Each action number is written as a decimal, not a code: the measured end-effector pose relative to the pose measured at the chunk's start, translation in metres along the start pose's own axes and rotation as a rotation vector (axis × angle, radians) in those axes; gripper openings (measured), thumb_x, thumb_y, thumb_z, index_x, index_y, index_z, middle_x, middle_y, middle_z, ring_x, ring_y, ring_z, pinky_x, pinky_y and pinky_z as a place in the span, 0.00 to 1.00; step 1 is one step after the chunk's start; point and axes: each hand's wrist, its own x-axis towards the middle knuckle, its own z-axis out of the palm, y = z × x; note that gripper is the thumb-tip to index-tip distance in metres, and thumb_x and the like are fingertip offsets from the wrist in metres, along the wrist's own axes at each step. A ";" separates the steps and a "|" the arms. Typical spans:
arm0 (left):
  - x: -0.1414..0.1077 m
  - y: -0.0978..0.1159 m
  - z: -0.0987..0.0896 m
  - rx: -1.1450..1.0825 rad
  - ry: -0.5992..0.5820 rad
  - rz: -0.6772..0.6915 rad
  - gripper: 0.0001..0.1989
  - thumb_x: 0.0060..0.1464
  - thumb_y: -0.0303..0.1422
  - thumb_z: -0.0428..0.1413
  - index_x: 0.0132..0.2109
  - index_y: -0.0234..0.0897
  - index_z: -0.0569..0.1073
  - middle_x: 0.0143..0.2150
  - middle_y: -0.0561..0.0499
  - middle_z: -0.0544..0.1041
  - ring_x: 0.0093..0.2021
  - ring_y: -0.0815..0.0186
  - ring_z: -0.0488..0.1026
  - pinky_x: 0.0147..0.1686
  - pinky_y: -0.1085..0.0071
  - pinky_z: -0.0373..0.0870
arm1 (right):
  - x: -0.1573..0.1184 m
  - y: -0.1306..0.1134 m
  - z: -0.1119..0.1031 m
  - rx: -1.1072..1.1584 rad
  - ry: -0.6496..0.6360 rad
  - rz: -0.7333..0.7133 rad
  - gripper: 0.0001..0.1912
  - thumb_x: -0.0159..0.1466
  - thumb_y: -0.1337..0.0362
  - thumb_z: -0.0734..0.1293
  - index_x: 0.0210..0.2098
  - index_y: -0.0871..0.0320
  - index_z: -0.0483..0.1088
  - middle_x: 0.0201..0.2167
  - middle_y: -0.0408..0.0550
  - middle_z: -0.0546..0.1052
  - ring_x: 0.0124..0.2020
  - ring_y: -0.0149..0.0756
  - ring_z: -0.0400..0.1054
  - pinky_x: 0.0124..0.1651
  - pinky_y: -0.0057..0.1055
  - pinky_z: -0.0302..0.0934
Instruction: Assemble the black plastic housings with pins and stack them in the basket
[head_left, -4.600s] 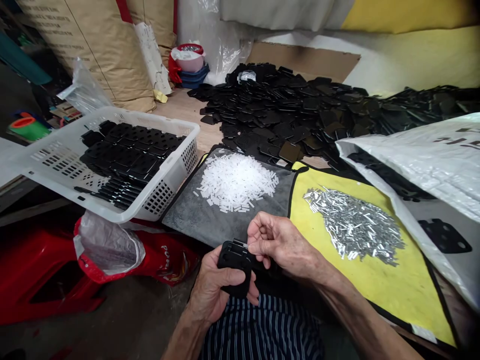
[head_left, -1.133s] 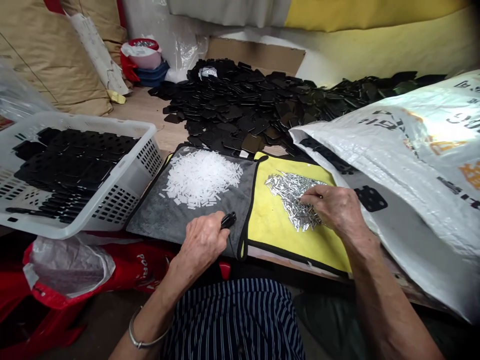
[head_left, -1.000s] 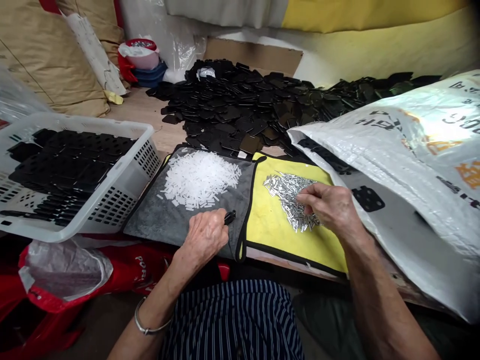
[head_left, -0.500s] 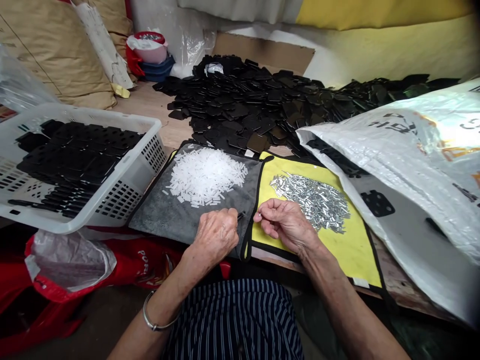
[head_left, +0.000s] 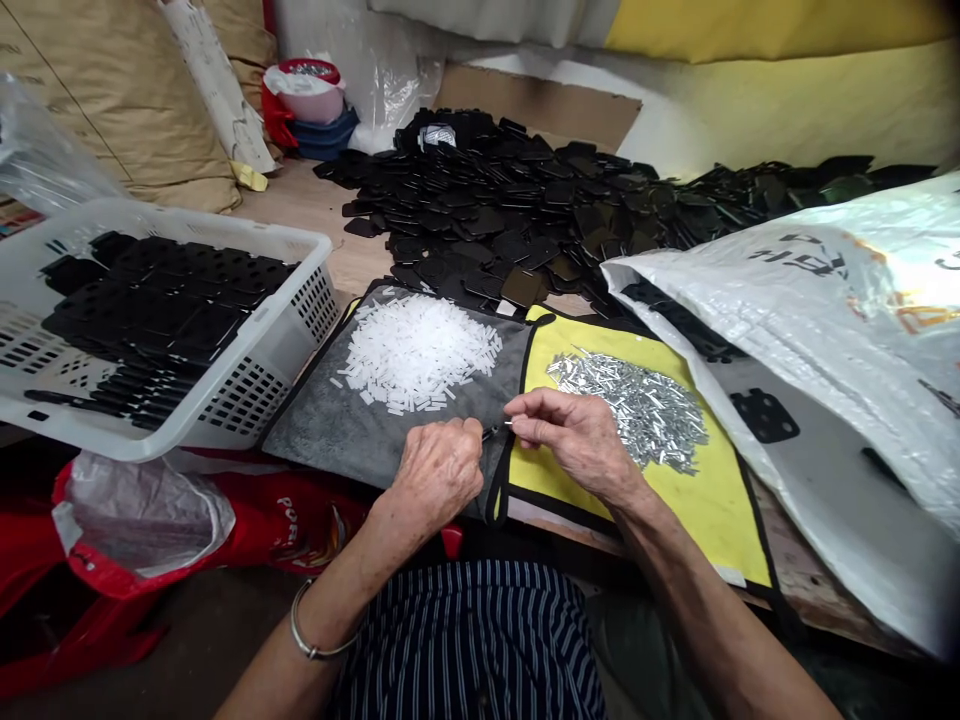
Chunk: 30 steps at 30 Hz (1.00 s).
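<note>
My left hand (head_left: 441,462) is closed over the near right part of the grey cloth (head_left: 315,425). From its fingers sticks the narrow end of a black part (head_left: 490,433), the rest of which is covered by the hand. Thumb and forefinger of my right hand (head_left: 576,438) pinch a small metal pin (head_left: 510,423), its tip close to the black end. A heap of silvery metal pins (head_left: 637,405) lies on the yellow cloth (head_left: 731,530) beside my right hand. Beyond my left hand, small white plastic strips (head_left: 421,352) are piled on the grey cloth.
At the left a white plastic basket (head_left: 150,440) holds stacked black plates (head_left: 157,310). Many loose black plates (head_left: 517,220) cover the table's back. A white woven sack (head_left: 810,300) spreads along the right. Below the basket hangs a red bag (head_left: 255,525).
My right hand has shifted its fingers, and the metal pin now shows at their tips, nearer the black part. The left hand stays nearly in place, while the whole view has shifted slightly.
</note>
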 end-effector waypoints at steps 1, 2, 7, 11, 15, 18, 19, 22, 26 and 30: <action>-0.001 0.000 -0.001 -0.002 -0.003 0.004 0.08 0.52 0.23 0.44 0.37 0.35 0.66 0.31 0.45 0.73 0.33 0.56 0.72 0.30 0.66 0.63 | 0.002 0.000 0.001 0.024 -0.001 0.025 0.07 0.52 0.67 0.67 0.31 0.62 0.71 0.21 0.41 0.69 0.21 0.25 0.61 0.25 0.24 0.57; -0.001 0.001 -0.002 -0.006 -0.008 0.007 0.08 0.52 0.23 0.44 0.38 0.35 0.66 0.31 0.44 0.73 0.34 0.56 0.72 0.30 0.65 0.63 | 0.004 0.000 0.002 0.049 -0.009 0.039 0.07 0.51 0.67 0.67 0.31 0.62 0.69 0.21 0.41 0.68 0.21 0.25 0.61 0.25 0.24 0.57; -0.001 0.002 -0.005 -0.021 -0.015 0.013 0.09 0.52 0.22 0.43 0.37 0.34 0.66 0.32 0.42 0.72 0.33 0.54 0.72 0.30 0.64 0.63 | 0.010 0.004 0.004 -0.017 -0.098 -0.016 0.07 0.52 0.69 0.65 0.32 0.61 0.65 0.22 0.41 0.68 0.22 0.26 0.61 0.26 0.24 0.57; -0.001 0.001 -0.001 -0.016 0.021 0.046 0.10 0.51 0.22 0.42 0.37 0.33 0.66 0.31 0.44 0.72 0.33 0.55 0.71 0.30 0.64 0.64 | 0.013 0.003 0.000 -0.270 -0.161 -0.160 0.06 0.54 0.73 0.61 0.33 0.60 0.64 0.23 0.40 0.68 0.23 0.26 0.61 0.28 0.23 0.56; -0.002 0.003 0.005 -0.006 0.051 0.069 0.12 0.50 0.21 0.43 0.39 0.30 0.67 0.32 0.42 0.71 0.33 0.54 0.70 0.30 0.62 0.64 | 0.012 -0.020 -0.001 -0.768 -0.326 -0.366 0.13 0.54 0.78 0.57 0.37 0.60 0.62 0.24 0.41 0.67 0.24 0.27 0.60 0.29 0.24 0.52; 0.000 0.004 0.007 -0.025 -0.013 0.086 0.12 0.49 0.21 0.44 0.38 0.29 0.70 0.33 0.39 0.72 0.34 0.53 0.70 0.31 0.61 0.63 | 0.007 -0.043 0.006 -1.129 -0.435 -0.541 0.13 0.54 0.80 0.56 0.35 0.60 0.61 0.27 0.45 0.67 0.27 0.31 0.60 0.31 0.27 0.51; 0.000 0.004 0.007 -0.032 -0.035 0.100 0.11 0.48 0.21 0.45 0.36 0.30 0.70 0.32 0.39 0.72 0.35 0.53 0.69 0.32 0.61 0.62 | 0.004 -0.048 0.009 -1.220 -0.435 -0.602 0.12 0.54 0.80 0.57 0.34 0.60 0.61 0.28 0.46 0.67 0.28 0.33 0.60 0.31 0.28 0.51; 0.003 0.001 0.006 -0.045 -0.068 0.119 0.11 0.49 0.22 0.45 0.33 0.31 0.71 0.31 0.40 0.72 0.34 0.55 0.69 0.31 0.63 0.61 | -0.005 -0.049 0.019 -1.360 -0.387 -0.724 0.11 0.55 0.79 0.58 0.35 0.61 0.62 0.28 0.49 0.67 0.29 0.37 0.61 0.31 0.31 0.53; 0.004 -0.004 0.003 -0.056 -0.056 0.068 0.11 0.53 0.25 0.45 0.38 0.33 0.70 0.33 0.43 0.73 0.32 0.57 0.69 0.30 0.65 0.61 | -0.017 -0.016 0.035 -1.330 -0.050 -0.760 0.11 0.62 0.76 0.54 0.38 0.65 0.66 0.29 0.55 0.70 0.30 0.40 0.64 0.32 0.35 0.59; 0.007 -0.004 0.000 -0.064 -0.054 0.002 0.09 0.53 0.26 0.44 0.38 0.35 0.68 0.32 0.45 0.74 0.32 0.58 0.71 0.31 0.66 0.62 | -0.022 0.017 0.049 -1.114 0.242 -0.800 0.17 0.64 0.75 0.51 0.47 0.71 0.65 0.35 0.61 0.73 0.36 0.43 0.67 0.37 0.38 0.64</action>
